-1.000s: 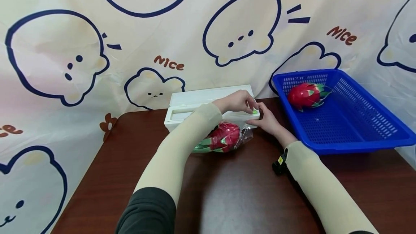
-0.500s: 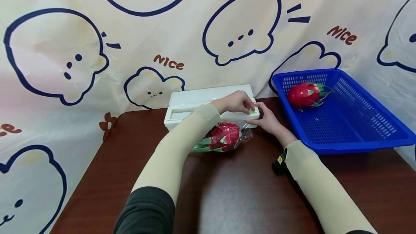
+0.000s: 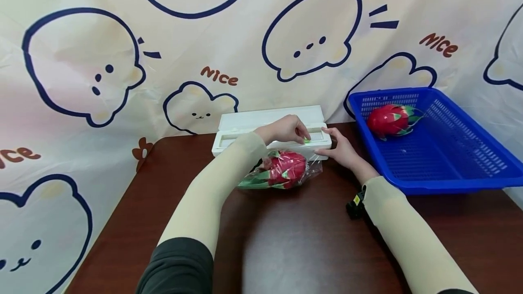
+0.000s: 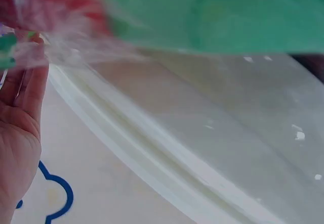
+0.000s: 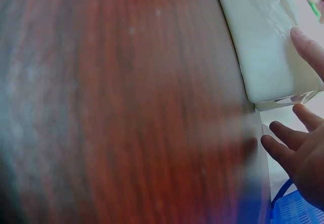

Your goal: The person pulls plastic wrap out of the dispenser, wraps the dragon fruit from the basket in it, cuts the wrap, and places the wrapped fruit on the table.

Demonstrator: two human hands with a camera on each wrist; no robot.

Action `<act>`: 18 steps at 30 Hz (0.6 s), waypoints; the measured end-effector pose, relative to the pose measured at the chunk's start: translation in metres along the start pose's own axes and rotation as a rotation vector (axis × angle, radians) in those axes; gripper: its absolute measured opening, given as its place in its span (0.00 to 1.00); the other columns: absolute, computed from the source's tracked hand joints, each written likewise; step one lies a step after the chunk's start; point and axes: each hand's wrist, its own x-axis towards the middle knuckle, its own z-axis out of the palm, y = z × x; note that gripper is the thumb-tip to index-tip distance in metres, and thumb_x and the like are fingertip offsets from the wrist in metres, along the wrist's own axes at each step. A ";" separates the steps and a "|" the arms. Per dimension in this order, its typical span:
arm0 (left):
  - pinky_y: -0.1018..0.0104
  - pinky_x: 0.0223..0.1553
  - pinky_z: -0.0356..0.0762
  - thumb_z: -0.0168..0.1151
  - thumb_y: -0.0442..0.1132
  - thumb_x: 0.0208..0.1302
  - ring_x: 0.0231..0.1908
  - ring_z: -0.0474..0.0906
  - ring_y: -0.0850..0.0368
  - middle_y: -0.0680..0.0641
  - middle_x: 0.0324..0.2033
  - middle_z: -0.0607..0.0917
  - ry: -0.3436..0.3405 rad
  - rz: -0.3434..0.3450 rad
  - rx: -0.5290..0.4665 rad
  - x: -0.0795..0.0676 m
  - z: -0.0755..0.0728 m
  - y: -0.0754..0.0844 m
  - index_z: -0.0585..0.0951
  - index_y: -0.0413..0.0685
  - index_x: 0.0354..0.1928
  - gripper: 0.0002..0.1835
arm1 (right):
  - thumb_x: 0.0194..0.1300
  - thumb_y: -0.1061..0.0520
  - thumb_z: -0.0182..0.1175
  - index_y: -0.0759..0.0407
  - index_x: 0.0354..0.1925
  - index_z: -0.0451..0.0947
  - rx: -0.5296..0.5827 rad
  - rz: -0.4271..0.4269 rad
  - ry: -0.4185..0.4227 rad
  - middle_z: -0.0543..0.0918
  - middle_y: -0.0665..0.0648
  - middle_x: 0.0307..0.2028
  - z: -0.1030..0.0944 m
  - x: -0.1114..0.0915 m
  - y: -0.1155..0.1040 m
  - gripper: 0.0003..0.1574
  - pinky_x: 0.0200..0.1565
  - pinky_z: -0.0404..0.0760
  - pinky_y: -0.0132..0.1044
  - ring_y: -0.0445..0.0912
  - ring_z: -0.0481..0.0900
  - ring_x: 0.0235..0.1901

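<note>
A white cling film dispenser (image 3: 269, 146) lies at the back of the table with its lid (image 3: 271, 117) raised. Clear film (image 3: 313, 167) comes down its front around a red and green dragon fruit (image 3: 286, 169), partly hidden behind my left forearm. My left hand (image 3: 282, 129) reaches over the dispenser and pinches a small bright green slider (image 3: 307, 140) on its front rail. At the right end of the dispenser, my right hand (image 3: 342, 151) holds the corner, thumb at the front and fingers at the end and top. In the left wrist view the left hand (image 4: 20, 138) is partly covered by film.
A blue plastic basket (image 3: 461, 180) stands on the right with another dragon fruit (image 3: 392, 120) inside. Behind the brown table (image 3: 310, 239) hangs a cartoon-printed cloth (image 3: 245, 35). A black wrist camera (image 3: 355, 205) sits on my right wrist.
My left hand has slid leftward along the dispenser's rail with the green slider. The right hand stays at the dispenser's right end. The head view has shifted slightly.
</note>
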 end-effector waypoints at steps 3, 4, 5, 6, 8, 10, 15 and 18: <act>0.72 0.36 0.74 0.67 0.29 0.60 0.30 0.77 0.59 0.49 0.29 0.86 0.007 -0.020 -0.005 -0.007 -0.001 -0.002 0.87 0.42 0.44 0.10 | 0.57 0.64 0.71 0.68 0.63 0.61 -0.006 0.000 0.001 0.63 0.67 0.68 0.000 -0.001 -0.002 0.41 0.58 0.69 0.56 0.65 0.65 0.64; 0.72 0.37 0.74 0.67 0.29 0.60 0.30 0.77 0.59 0.50 0.28 0.86 0.007 -0.025 -0.008 -0.007 0.000 -0.003 0.87 0.42 0.44 0.10 | 0.57 0.64 0.71 0.68 0.63 0.61 -0.009 0.002 -0.002 0.63 0.66 0.69 0.000 -0.001 -0.001 0.41 0.58 0.69 0.56 0.65 0.64 0.64; 0.72 0.37 0.74 0.67 0.30 0.60 0.30 0.77 0.59 0.50 0.28 0.86 0.006 -0.029 -0.011 -0.008 0.001 -0.003 0.87 0.43 0.45 0.10 | 0.57 0.63 0.71 0.68 0.63 0.61 -0.011 0.004 -0.005 0.62 0.66 0.69 0.000 -0.001 -0.001 0.41 0.58 0.69 0.55 0.65 0.64 0.64; 0.72 0.36 0.74 0.68 0.31 0.60 0.30 0.77 0.59 0.50 0.29 0.86 0.006 -0.032 -0.012 -0.008 0.002 -0.003 0.87 0.43 0.45 0.10 | 0.57 0.63 0.71 0.67 0.64 0.61 -0.011 0.006 -0.009 0.62 0.66 0.69 0.000 -0.002 0.000 0.42 0.58 0.69 0.55 0.65 0.64 0.64; 0.72 0.36 0.75 0.69 0.32 0.60 0.30 0.77 0.59 0.51 0.30 0.86 0.006 -0.029 -0.015 -0.008 0.003 -0.002 0.88 0.42 0.44 0.10 | 0.57 0.63 0.71 0.67 0.65 0.60 -0.009 0.010 -0.014 0.62 0.67 0.69 0.000 -0.002 0.001 0.43 0.58 0.69 0.55 0.65 0.64 0.64; 0.72 0.36 0.75 0.69 0.33 0.60 0.31 0.78 0.60 0.50 0.31 0.87 0.009 -0.011 -0.001 -0.007 0.005 0.000 0.88 0.42 0.42 0.08 | 0.57 0.63 0.71 0.67 0.65 0.60 -0.007 0.012 -0.014 0.62 0.67 0.68 0.001 -0.003 0.002 0.43 0.58 0.69 0.55 0.65 0.64 0.64; 0.73 0.37 0.74 0.68 0.34 0.61 0.32 0.79 0.61 0.50 0.31 0.87 0.022 0.017 0.059 -0.004 0.006 0.003 0.88 0.42 0.38 0.05 | 0.58 0.63 0.70 0.66 0.67 0.59 -0.020 0.012 -0.011 0.63 0.69 0.67 0.001 -0.003 0.001 0.44 0.58 0.69 0.55 0.65 0.64 0.64; 0.73 0.36 0.74 0.67 0.33 0.62 0.31 0.79 0.61 0.50 0.31 0.87 0.016 0.010 0.080 -0.003 0.003 0.004 0.88 0.42 0.40 0.06 | 0.58 0.62 0.70 0.65 0.67 0.59 -0.032 0.007 -0.007 0.63 0.69 0.67 0.000 -0.002 -0.001 0.45 0.58 0.69 0.55 0.66 0.63 0.64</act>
